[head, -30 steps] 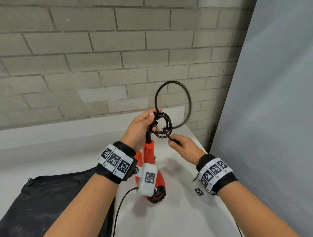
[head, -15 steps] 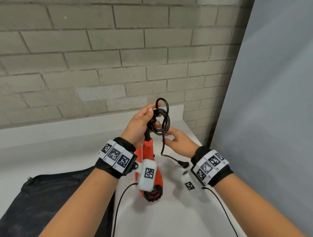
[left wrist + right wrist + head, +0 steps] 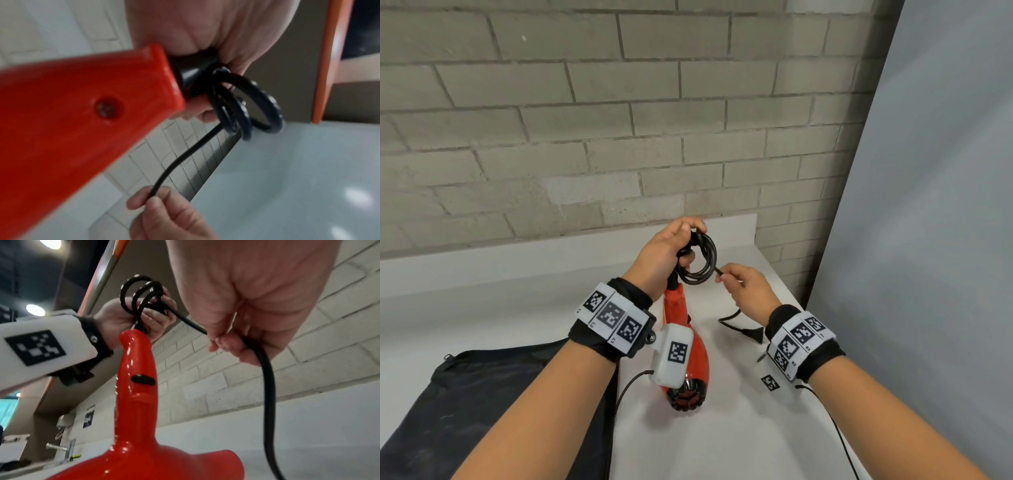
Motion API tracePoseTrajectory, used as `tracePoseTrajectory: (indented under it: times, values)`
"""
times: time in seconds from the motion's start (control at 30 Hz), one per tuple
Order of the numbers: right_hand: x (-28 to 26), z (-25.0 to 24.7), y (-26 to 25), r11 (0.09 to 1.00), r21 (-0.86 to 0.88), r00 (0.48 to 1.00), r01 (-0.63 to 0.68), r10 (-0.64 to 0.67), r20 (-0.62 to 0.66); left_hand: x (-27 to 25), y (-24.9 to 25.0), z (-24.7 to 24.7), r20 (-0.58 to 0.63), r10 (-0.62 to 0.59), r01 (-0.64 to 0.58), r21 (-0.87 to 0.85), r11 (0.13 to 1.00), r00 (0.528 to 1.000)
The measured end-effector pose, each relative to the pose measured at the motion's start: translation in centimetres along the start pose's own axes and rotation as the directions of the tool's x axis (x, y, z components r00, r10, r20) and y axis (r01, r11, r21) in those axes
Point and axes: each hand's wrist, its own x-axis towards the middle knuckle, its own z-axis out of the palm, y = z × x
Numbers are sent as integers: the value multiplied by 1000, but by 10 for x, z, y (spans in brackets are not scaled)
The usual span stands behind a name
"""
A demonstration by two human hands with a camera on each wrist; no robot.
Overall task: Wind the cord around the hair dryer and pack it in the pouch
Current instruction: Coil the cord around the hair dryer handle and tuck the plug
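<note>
1. The left hand [image 3: 666, 251] is clamped on the glossy red plastic hair dryer's [image 3: 683, 346] handle end and black cord [image 3: 700, 260] coils; a loosened grip could spring them open.
2. The right hand [image 3: 744, 289] pinches the cord tail just right of the coils; its plug [image 3: 751, 334] dangles below and may snag.
3. The black fabric pouch [image 3: 493, 394] lies on the white bench [image 3: 739, 438], below the left hand.

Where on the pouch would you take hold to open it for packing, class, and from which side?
Judging by its pose, grip the pouch at its far edge by the small pull tab, coming from above. It lies flat and limp on the table, left of the hair dryer, so only an edge offers purchase.
</note>
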Motion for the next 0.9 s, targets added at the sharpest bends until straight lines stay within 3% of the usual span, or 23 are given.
tracePoseTrajectory:
  times: [0.13, 0.23, 0.3, 0.33, 0.47, 0.63, 0.77, 0.9]
  values:
    - [6, -2, -5, 981, -176, 993, 84, -98, -70, -2, 1, 9, -22, 19, -16, 121, 993, 1000]
    - [2, -4, -16, 984, -84, 985, 157, -150, 79, -2, 0, 12, -37, 74, -69, 138, 988, 997]
    - [-3, -4, -24, 989, 20, 968, 146, -147, 203, -2, 0, 12, -28, 96, -91, 140, 986, 995]
    - [-4, -5, -26, 990, 32, 968, 139, -142, 207, -3, 0, 12, -17, 93, -90, 139, 986, 995]
    - [9, -17, -25, 987, -49, 988, 152, -153, -10, -4, -3, 10, 9, 54, -55, 167, 985, 998]
    - [20, -37, -50, 986, -63, 981, 153, -159, -111, -5, -4, 12, -9, 54, -50, 231, 972, 999]
    - [17, -44, -67, 976, -87, 961, 199, -211, -179, -2, -6, 10, -31, -13, 22, 322, 947, 999]
    - [10, -45, -75, 960, -152, 950, 235, -260, -173, 1, -5, 8, 54, -96, 63, 436, 898, 994]
